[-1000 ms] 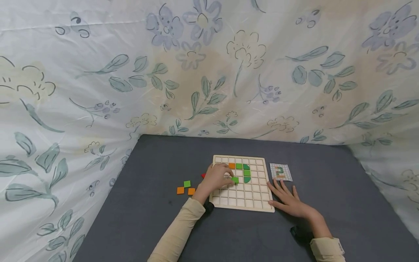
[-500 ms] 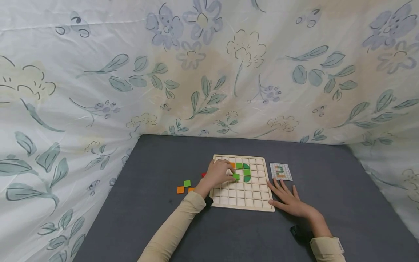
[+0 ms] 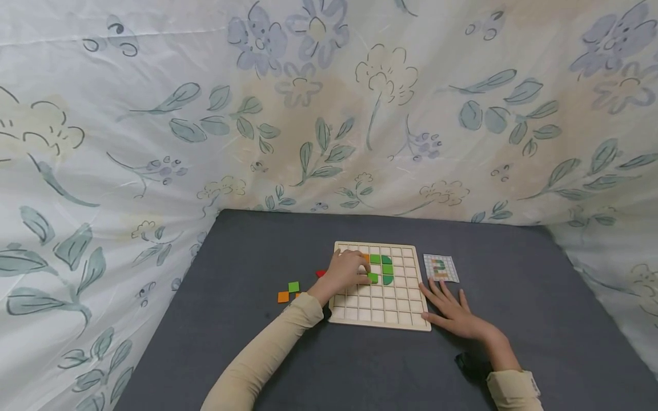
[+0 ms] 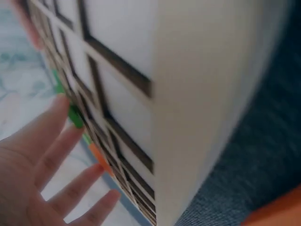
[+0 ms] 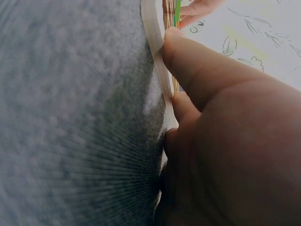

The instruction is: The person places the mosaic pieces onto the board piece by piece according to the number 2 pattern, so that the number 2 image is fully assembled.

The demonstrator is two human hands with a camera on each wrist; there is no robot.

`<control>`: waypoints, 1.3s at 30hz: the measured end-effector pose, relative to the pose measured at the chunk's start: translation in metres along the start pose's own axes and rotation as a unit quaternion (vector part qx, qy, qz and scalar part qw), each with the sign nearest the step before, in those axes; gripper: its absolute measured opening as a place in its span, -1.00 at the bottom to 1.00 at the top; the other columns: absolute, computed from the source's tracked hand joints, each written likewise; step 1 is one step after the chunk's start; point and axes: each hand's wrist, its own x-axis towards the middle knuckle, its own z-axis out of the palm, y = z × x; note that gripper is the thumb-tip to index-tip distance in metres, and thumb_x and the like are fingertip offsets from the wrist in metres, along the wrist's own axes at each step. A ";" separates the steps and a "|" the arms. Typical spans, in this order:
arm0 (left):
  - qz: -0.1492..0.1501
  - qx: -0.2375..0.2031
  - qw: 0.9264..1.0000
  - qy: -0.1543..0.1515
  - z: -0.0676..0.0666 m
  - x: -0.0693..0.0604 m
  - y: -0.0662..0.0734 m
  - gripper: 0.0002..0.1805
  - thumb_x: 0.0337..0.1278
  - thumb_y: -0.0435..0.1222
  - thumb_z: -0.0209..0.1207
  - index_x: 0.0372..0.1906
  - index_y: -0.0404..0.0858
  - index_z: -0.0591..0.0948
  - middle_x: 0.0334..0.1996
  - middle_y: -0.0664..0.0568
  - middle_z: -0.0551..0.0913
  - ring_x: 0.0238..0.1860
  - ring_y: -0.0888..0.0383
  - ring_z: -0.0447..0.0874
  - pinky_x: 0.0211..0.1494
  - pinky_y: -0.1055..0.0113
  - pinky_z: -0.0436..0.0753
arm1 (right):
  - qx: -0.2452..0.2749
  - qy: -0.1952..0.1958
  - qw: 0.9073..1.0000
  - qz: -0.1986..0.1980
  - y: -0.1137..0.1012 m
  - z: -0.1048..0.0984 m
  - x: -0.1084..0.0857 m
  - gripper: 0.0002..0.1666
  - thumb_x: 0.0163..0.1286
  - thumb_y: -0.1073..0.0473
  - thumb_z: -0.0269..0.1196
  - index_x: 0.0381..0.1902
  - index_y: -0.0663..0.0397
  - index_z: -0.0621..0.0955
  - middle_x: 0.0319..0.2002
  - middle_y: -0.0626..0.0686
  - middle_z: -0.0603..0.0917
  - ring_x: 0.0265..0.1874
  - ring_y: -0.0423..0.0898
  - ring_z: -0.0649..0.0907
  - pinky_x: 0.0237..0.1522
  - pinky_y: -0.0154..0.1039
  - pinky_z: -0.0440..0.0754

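Observation:
My left hand [image 3: 345, 272] reaches over a light wooden grid board [image 3: 380, 313] and pinches a green square tile [image 3: 372, 278] between thumb and index finger, low over the board's upper middle. In the left wrist view the tile [image 4: 75, 116] shows at the thumb and index tips, while the other fingers spread beyond. A dark green rounded tile [image 3: 388, 279] lies just right of it. My right hand [image 3: 457, 313] lies with fingers spread at the board's right edge, thumb and a fingertip touching the rim in the right wrist view.
Above the pinched tile, green tiles [image 3: 388, 269] and an orange one, partly hidden, sit in cells. A small patterned card [image 3: 440, 268] lies right of the board. Loose green [image 3: 293, 287], orange [image 3: 283, 297] and red [image 3: 321, 274] tiles lie left on the dark table. Floral cloth [image 3: 329, 114] hangs behind.
My left hand has shifted slightly away from me and to the right, carrying the green square tile closer to the rounded green one. The right hand stays in place.

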 end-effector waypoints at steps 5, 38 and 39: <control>0.013 0.023 1.000 0.002 0.002 0.003 0.001 -0.74 -0.06 0.07 0.28 -0.26 0.08 0.71 0.09 0.10 0.56 0.15 0.04 0.44 0.32 -0.23 0.17 | 0.001 0.000 1.000 -0.003 0.000 0.000 0.000 -0.16 0.36 -0.09 0.09 0.46 0.00 0.03 0.44 0.30 -0.19 0.39 0.34 -0.26 0.15 0.43 -0.57; 0.021 0.036 0.999 -0.008 0.005 -0.002 0.002 -0.69 -0.01 0.05 0.27 -0.10 0.13 0.69 0.17 0.14 0.50 0.22 0.07 0.38 0.35 -0.21 0.15 | 0.005 -0.001 1.000 -0.003 0.001 0.000 0.000 -0.16 0.37 -0.09 0.09 0.46 0.00 0.03 0.45 0.28 -0.19 0.39 0.33 -0.27 0.17 0.41 -0.57; 0.020 0.035 0.999 -0.006 0.004 -0.003 0.002 -0.68 -0.01 0.05 0.27 -0.10 0.12 0.69 0.17 0.14 0.50 0.22 0.07 0.38 0.34 -0.21 0.15 | 0.006 -0.001 1.000 -0.003 0.001 -0.001 0.000 -0.16 0.37 -0.09 0.09 0.46 0.00 0.03 0.45 0.28 -0.19 0.39 0.33 -0.26 0.17 0.42 -0.57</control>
